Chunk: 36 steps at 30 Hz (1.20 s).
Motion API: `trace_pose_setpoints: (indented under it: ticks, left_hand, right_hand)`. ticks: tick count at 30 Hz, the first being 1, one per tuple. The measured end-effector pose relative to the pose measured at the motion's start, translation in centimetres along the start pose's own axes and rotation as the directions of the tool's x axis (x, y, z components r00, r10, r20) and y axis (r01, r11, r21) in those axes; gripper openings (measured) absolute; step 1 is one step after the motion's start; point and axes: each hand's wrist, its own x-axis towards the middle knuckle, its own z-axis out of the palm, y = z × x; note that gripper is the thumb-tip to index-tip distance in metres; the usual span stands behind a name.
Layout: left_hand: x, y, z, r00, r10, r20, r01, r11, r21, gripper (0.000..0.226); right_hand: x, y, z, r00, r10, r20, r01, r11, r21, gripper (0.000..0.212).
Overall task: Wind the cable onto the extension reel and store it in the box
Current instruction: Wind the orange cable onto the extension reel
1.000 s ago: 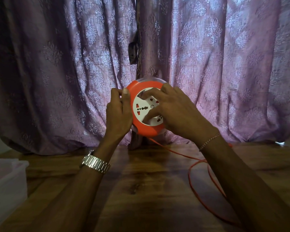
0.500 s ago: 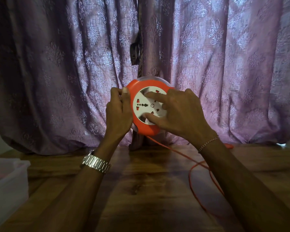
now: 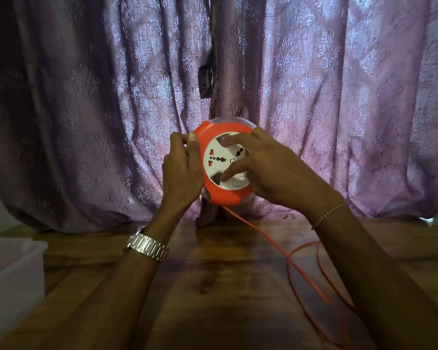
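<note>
Winding is in hand: the left hand point(image 3: 181, 170) clasps the reel point(image 3: 225, 168) above the bench point(image 3: 213, 286), right hand point(image 3: 268, 170) fingers pressing its white hub, which likely must turn until the loose cable point(image 3: 299, 269) is in, then box point(image 3: 13, 271).

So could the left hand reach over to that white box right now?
Probably not yet. The left hand is busy gripping the orange reel held up above the table. The box sits at the far left with nothing in between, so letting go first would free it.
</note>
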Motion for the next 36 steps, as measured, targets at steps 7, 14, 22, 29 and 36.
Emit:
trace_pose_setpoints:
  ticks: [7, 14, 22, 29, 36]
  left_hand:
    - [-0.1, -0.1, 0.1, 1.0, 0.007, -0.001, -0.007, 0.999, 0.035, 0.03]
    - [0.1, -0.2, -0.1, 1.0, -0.003, -0.02, 0.003, 1.0, 0.024, 0.032]
    - [0.2, -0.4, 0.1, 1.0, 0.013, -0.026, -0.012, 0.999, 0.04, 0.031]
    - [0.2, -0.4, 0.1, 0.999, 0.026, -0.019, -0.026, 0.999, 0.042, 0.032]
    - [0.3, -0.8, 0.0, 1.0, 0.013, -0.02, -0.013, 0.999, 0.029, 0.031]
  right_hand:
    - [0.1, -0.6, 0.3, 0.999, 0.051, -0.015, -0.053, 0.993, -0.104, 0.038]
    - [0.0, -1.1, 0.9, 0.989, 0.13, -0.068, -0.139, 0.981, -0.134, 0.057]
    - [-0.1, -1.0, 2.2, 0.917, 0.288, -0.276, -0.303, 0.953, -0.014, 0.064]
    - [-0.1, -0.6, 1.6, 0.928, 0.191, -0.319, -0.249, 0.957, -0.152, 0.065]
    - [0.0, 0.4, 0.9, 0.971, -0.061, -0.233, 0.059, 0.998, -0.014, 0.022]
